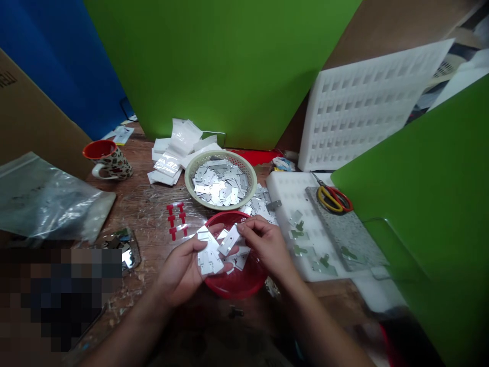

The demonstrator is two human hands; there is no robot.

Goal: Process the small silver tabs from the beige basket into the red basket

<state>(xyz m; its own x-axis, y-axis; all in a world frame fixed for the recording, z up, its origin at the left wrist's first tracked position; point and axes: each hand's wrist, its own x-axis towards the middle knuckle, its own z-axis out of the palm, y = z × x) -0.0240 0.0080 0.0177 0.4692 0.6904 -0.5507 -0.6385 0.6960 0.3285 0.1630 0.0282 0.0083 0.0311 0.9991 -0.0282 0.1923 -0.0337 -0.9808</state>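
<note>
Partway through, it seems, above the red bowl (239, 288)
The left hand (181, 267) cradles several flat plates (208, 253); the right hand (269, 242) pinches a single plate (229, 239). More lie in the bowl, and plenty fill the basket (221, 207) beyond.

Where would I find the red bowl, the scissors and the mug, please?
Red bowl (246, 283): head view, on its inner wall.
Scissors (338, 205): head view, on the yellow handle.
Mug (119, 165): head view, on its patterned side.
</note>
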